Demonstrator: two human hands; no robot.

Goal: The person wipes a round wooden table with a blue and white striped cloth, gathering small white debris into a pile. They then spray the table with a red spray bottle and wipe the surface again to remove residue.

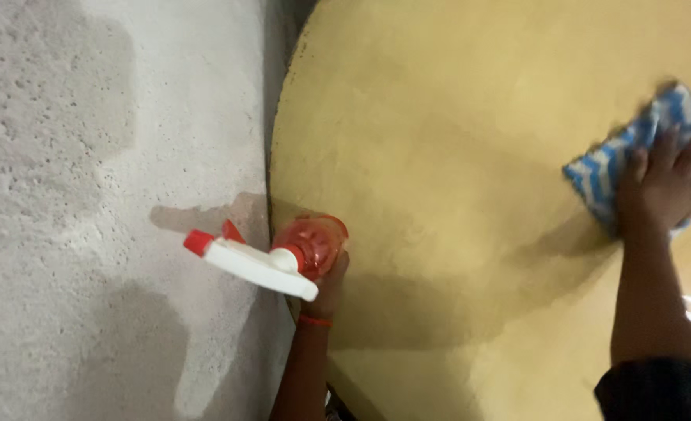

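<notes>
Dim warm light; soft shadows fall left; the cloth point(648, 148) is motion-blurred.

A round yellow table point(439, 156) bears a blue-and-white patterned cloth point(618, 160); grey concrete floor point(88, 195) lies beside it.

A plain home or small eatery corner with a bare concrete floor, seen from above.

You are looking straight down on a round, yellow-tan tabletop point(455, 156) that fills the view from 12 to 5 o'clock, its curved edge chipped and dark. From 7 to 11 o'clock lies rough, pitted grey concrete floor point(88, 156), blotched with darker patches. At 6 o'clock your left hand point(331, 279) holds a red spray bottle point(279, 256) with a white trigger head; at 3 o'clock your right hand point(669, 183) presses a blue-and-white patterned cloth point(614, 160) on the tabletop. These household cleaning things suggest a domestic or café setting; which one cannot be told.
</notes>
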